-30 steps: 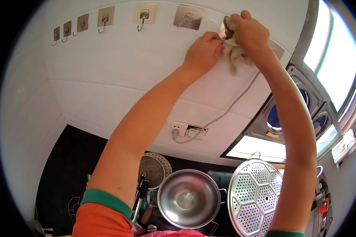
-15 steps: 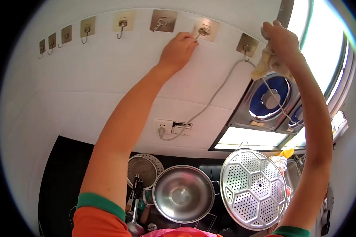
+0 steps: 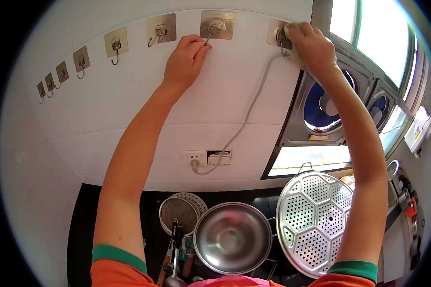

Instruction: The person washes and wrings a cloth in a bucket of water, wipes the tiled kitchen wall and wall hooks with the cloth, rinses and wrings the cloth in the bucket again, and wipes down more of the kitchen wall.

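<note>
My left hand (image 3: 184, 62) pinches the lower end of a metal wall hook (image 3: 216, 27) on a square adhesive plate. A pale cloth (image 3: 296, 56) is bunched under my right hand (image 3: 313, 48), mostly hidden by it. That hand presses the cloth to the right edge of the last hook plate (image 3: 274, 33) in the row. From this last hook a grey cable (image 3: 254, 107) hangs and runs down to a wall socket (image 3: 194, 158). Further hooks on matching plates, such as this one (image 3: 116, 44), continue to the left.
Below on the black counter (image 3: 105, 215) are a steel wok (image 3: 232, 237), a perforated steamer tray (image 3: 316, 217), a strainer (image 3: 179, 213) and a ladle (image 3: 175, 280). A fan with a blue centre (image 3: 316, 103) sits in the window frame at right.
The right hand has brought the cloth left from near the window onto the last hook plate. The view has shifted. The left hand stays at the same hook.
</note>
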The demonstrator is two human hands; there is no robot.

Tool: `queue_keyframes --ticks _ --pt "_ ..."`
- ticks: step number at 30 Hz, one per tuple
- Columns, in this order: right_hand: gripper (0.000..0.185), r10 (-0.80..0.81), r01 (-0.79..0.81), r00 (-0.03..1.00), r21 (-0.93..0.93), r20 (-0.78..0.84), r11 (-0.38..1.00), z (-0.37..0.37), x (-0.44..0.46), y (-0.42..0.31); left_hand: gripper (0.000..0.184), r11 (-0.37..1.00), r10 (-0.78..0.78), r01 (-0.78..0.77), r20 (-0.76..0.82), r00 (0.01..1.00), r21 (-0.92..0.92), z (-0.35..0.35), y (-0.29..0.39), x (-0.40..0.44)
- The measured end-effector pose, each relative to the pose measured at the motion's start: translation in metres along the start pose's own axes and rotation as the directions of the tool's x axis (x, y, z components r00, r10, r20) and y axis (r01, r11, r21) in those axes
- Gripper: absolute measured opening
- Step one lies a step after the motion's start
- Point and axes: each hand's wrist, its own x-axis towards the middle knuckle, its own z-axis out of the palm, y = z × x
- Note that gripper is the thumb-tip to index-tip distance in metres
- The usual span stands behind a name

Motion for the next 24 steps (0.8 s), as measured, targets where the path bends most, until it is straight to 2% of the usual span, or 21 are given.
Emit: queue_keyframes --ticks 5,8,11,14,17,22,24 --pt "0.029 -0.037 0.04 0.958 -0.004 0.285 0.999 -0.017 -0.012 -0.004 0.021 1.0 0.002 -0.002 -0.013 1.0 -0.008 0.001 -0.001 -0.001" --pt "0.02 -0.148 0.179 0.902 -0.039 0.407 0.983 -0.021 -0.011 0.003 0.021 0.999 -0.043 0.044 0.032 0.999 -0.019 -0.004 0.004 0.0" --pt "0.024 0.036 0.009 0.899 -0.1 0.437 0.995 -0.04 0.017 0.0 0.021 0.999 -0.035 0.035 0.049 0.998 0.0 -0.006 0.001 0.001" --pt "0.027 0.153 -0.148 0.967 -0.041 0.205 0.988 -0.035 0.034 0.012 0.021 0.999 -0.047 0.047 0.062 0.997 0.0 -0.005 0.004 0.001" --pt "0.028 0.133 -0.138 0.976 0.019 0.174 0.99 -0.018 0.013 -0.001 0.021 0.999 -0.049 0.048 0.084 0.995 0.014 -0.006 0.003 0.001" --pt "0.022 -0.002 -0.035 0.931 0.095 0.364 0.995 -0.022 -0.024 -0.01 0.02 0.999 -0.013 0.011 0.052 0.999 0.031 -0.001 -0.003 0.001" --pt "0.021 -0.06 -0.017 0.858 0.145 0.51 0.989 -0.032 -0.017 -0.003 0.02 1.0 -0.008 0.007 0.06 0.998 0.018 -0.002 -0.002 0.002"
